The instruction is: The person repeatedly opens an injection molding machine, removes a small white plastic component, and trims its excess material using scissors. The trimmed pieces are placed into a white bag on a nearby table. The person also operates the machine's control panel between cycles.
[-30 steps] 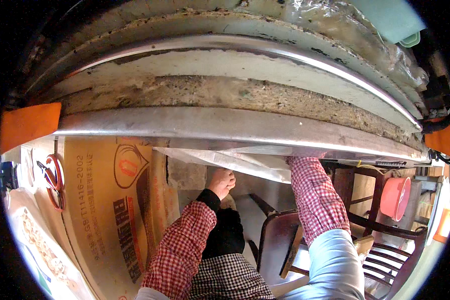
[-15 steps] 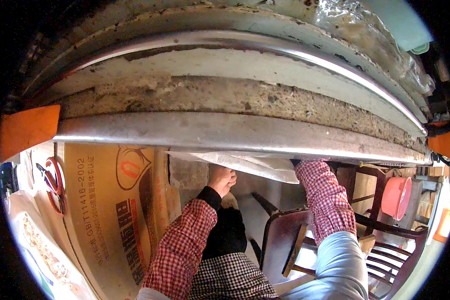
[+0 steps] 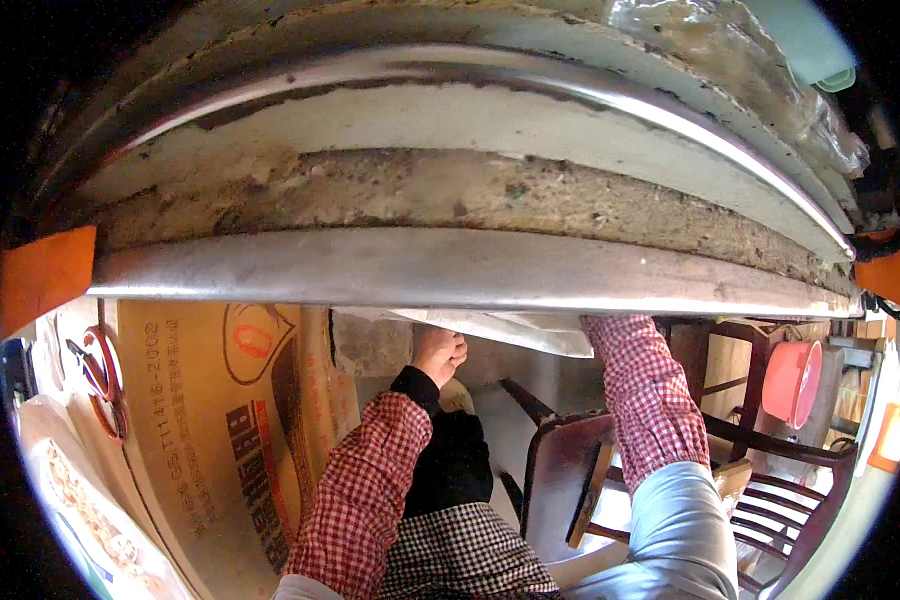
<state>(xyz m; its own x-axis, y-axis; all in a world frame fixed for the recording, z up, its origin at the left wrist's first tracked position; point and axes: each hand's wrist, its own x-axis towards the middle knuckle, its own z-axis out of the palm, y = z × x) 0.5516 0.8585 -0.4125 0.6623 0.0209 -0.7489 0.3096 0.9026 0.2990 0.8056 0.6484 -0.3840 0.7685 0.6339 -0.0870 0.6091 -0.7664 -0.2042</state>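
Well to the left of the left hand, red-handled scissors [image 3: 100, 382] hang against a pale surface. Between them and that hand stands a big brown cardboard box [image 3: 175, 440] with dark and red print. The left hand [image 3: 440, 357] has its fingers curled in and pressed together; whether they pinch anything I cannot tell. Just above it and to its right, the white sheet [image 3: 540, 335] hangs out from under the metal edge of the table [image 3: 450, 265]. It looks thin, pale and slightly creased, its visible part narrowing at the left and dipping to a corner at the right. There the right sleeve [image 3: 650, 390], in red-and-white check, goes up under the table; the right hand is hidden, so its state I cannot tell. Below that hand's sleeve sits a dark wooden chair [image 3: 560, 465]; farther right is a pink basin [image 3: 792, 383].
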